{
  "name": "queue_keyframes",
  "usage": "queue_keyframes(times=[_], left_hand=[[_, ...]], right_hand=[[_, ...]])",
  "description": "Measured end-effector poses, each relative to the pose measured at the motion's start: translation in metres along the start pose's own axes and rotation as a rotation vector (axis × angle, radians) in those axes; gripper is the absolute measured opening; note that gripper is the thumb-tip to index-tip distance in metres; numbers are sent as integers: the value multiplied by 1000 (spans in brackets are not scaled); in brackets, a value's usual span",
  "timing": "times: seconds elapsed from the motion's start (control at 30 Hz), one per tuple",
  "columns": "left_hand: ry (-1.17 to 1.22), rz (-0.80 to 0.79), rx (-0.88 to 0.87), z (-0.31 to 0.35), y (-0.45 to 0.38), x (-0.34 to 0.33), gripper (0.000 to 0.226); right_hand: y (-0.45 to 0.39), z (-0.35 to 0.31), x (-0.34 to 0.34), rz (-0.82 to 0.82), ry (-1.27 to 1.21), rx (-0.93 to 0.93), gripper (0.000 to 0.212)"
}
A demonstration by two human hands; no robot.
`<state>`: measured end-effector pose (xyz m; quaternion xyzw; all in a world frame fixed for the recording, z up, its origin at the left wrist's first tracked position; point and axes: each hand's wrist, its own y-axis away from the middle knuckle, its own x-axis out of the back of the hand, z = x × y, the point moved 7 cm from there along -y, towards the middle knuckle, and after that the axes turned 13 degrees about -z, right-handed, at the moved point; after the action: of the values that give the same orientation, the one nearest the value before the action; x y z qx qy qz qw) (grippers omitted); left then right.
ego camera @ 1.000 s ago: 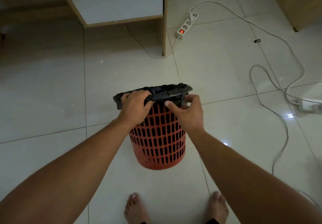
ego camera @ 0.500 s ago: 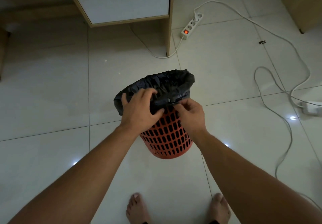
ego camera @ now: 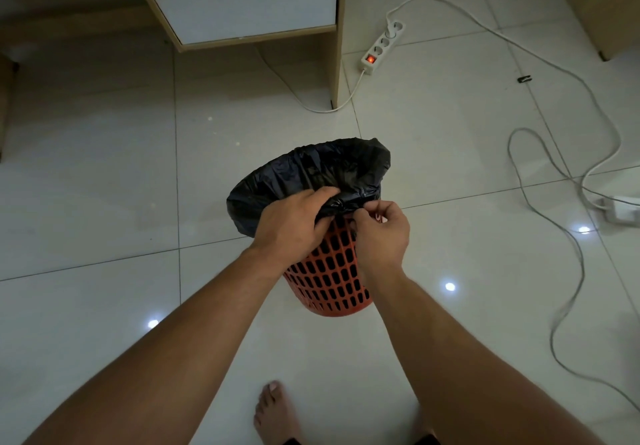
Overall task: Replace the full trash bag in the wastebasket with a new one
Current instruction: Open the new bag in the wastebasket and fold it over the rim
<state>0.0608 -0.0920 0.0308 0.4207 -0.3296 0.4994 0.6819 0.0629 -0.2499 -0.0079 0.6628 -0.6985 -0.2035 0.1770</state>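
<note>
An orange slotted wastebasket [ego camera: 329, 282] stands on the tiled floor in the middle of the head view, tilted away from me. A black trash bag [ego camera: 311, 171] lines it, its mouth open and folded over the rim. My left hand [ego camera: 294, 223] grips the bag's near edge over the rim. My right hand [ego camera: 381, 230] pinches the bag's edge just beside it, at the rim's near right side. The inside of the bag is dark and its contents are hidden.
A white-doored wooden cabinet [ego camera: 242, 1] stands behind the basket. A white power strip [ego camera: 381, 46] with a lit red switch lies at the back right, and its cables [ego camera: 554, 202] loop across the floor to the right. My bare foot [ego camera: 277, 413] is at the bottom.
The basket has tipped away from me and the bag's mouth now shows open. Both hands have shifted along the near rim, still on the bag's edge.
</note>
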Motion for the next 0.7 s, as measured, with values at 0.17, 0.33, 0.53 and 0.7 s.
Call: queue_keyframes(times=[0.17, 0.33, 0.53, 0.7], left_hand=[[39, 56, 76, -5, 0, 2, 42], [16, 64, 59, 0, 1, 0, 40], [6, 59, 33, 10, -3, 0, 40], [13, 61, 21, 14, -5, -2, 41]], right_hand=[[0, -14, -1, -63, 292, 124, 32], [-10, -17, 0, -109, 462, 40, 16], [-7, 15, -10, -85, -665, -395, 11], [-14, 1, 8, 61, 26, 10, 4]])
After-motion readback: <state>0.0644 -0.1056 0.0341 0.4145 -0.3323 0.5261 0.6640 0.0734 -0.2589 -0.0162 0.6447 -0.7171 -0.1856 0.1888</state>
